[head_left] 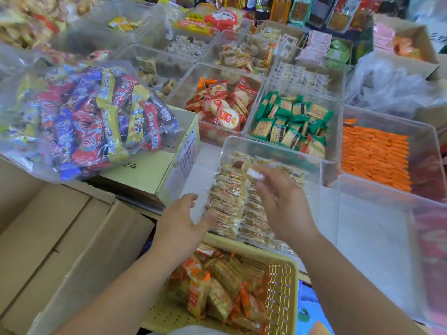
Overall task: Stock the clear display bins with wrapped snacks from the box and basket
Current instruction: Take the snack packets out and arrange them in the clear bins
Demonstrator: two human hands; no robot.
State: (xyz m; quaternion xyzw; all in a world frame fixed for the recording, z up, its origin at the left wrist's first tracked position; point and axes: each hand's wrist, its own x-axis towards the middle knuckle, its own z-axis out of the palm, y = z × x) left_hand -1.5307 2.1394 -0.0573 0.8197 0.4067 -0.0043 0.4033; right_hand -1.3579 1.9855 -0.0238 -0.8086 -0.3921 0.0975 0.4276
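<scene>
A clear display bin [273, 146] stands straight in front of me, with rows of pale wrapped snacks [227, 204] inside. Over those rows my right hand [280, 204] pinches a small pale wrapped snack [252, 172] at its fingertips; the motion blurs it. My left hand [180, 221] is at the bin's near left corner with relaxed fingers, holding nothing. Below both hands sits a yellow plastic basket [289, 286] that holds orange-wrapped crackers [217, 293]. Brown cardboard boxes [72, 238] fill the lower left.
A clear bag of colourful wrapped candies [84, 122] lies on a pale carton [150, 170] at left. Behind are bins of red-wrapped rice crackers [222, 110], green packets [290, 124] and orange packets [372, 155]. Another clear bin [375, 226] stands at right.
</scene>
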